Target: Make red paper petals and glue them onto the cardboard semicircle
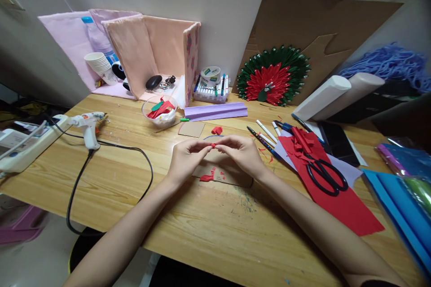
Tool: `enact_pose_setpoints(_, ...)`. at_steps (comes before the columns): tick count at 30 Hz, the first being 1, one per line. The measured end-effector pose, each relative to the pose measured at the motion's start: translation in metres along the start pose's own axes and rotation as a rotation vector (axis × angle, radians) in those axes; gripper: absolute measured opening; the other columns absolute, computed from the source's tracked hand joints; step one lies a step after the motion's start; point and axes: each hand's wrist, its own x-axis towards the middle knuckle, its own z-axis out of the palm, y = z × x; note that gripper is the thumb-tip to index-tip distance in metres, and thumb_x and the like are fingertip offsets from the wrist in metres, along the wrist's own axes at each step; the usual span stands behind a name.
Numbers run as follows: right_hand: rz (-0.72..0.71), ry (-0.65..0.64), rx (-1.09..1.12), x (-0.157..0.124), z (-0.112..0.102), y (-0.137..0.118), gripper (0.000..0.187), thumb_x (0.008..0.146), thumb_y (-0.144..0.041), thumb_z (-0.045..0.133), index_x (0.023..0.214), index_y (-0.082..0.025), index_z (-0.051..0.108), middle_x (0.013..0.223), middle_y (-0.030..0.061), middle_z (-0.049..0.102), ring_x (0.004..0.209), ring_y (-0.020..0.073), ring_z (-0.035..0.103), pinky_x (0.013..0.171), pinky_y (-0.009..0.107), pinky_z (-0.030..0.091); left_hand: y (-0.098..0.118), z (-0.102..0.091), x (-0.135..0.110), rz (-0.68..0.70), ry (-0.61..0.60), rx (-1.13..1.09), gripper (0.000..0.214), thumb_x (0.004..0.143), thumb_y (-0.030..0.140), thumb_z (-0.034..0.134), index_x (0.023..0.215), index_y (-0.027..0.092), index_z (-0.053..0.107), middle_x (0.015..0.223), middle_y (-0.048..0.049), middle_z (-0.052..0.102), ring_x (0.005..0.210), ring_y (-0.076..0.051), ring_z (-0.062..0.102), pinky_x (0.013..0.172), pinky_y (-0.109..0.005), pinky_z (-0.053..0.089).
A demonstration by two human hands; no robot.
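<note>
My left hand and my right hand meet at the middle of the table, both closed in a pinch. Between their fingertips is a small piece of red crepe paper, mostly hidden by the fingers. Beneath the hands lies a piece of cardboard with red paper scraps on its near left part. Just beyond the fingers rests a crumpled red paper piece. A smaller cardboard square lies farther left.
A glue gun stands at left, its black cable looping over the table. Black-handled scissors lie on red paper at right, near several pens. Behind are a plastic bowl, folded purple paper and a red-green paper decoration.
</note>
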Motion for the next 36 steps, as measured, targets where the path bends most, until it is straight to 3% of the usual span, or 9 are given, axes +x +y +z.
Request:
enact_pose_setpoints(12,-0.098,0.023,-0.031,-0.002,0.001,0.000,0.010,0.078,-0.025,0.064,0.084,-0.021,0.071,0.084,0.0032,0.071,0.080,0.0166,0.065,0.075,0.032,0.051,0.007,-0.002,-0.003,0.242,-0.021,0.188,0.014,0.079,0.024,0.063,0.088,0.019,0.072,0.088,-0.0056,0.071,0.083,-0.016,0.065,0.077,-0.028,0.051)
enact_pose_setpoints(19,-0.123,0.031,-0.099,-0.004,0.001,-0.002,0.010,0.079,-0.024,0.062,0.084,-0.022,0.071,0.083,0.0029,0.071,0.080,0.0171,0.065,0.075,0.032,0.051,0.006,-0.005,-0.003,0.268,-0.049,0.239,0.016,0.082,0.024,0.060,0.092,0.020,0.072,0.088,-0.0060,0.071,0.082,-0.016,0.064,0.077,-0.029,0.049)
enact_pose_setpoints(36,-0.099,-0.022,-0.086,-0.003,0.002,-0.005,0.011,0.081,-0.029,0.060,0.084,-0.018,0.065,0.082,0.0039,0.067,0.075,0.0153,0.062,0.070,0.029,0.050,0.010,-0.004,-0.002,0.232,0.002,0.263,0.012,0.080,0.026,0.061,0.079,0.018,0.070,0.077,-0.0048,0.069,0.074,-0.016,0.062,0.071,-0.027,0.047)
